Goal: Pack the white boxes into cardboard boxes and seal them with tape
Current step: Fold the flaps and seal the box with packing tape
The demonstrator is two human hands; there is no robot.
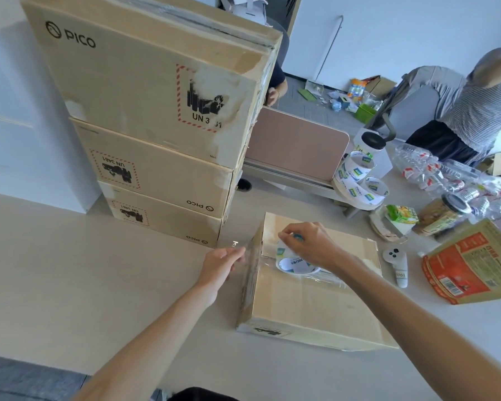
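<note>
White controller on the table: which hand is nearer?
Right. The right hand grips the tape roll on top of the cardboard box, just left of the controller. The left hand holds the tape strip beyond the box's left edge, farther off.

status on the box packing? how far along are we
Done: three cartons stand stacked, closed, at back left. The cardboard box on the table has its flaps shut. In hand: the right hand holds the tape roll on its top while the left hand pinches the tape strip over the left edge. Left: likely press the strip down and cut it. No loose white boxes show.
</note>
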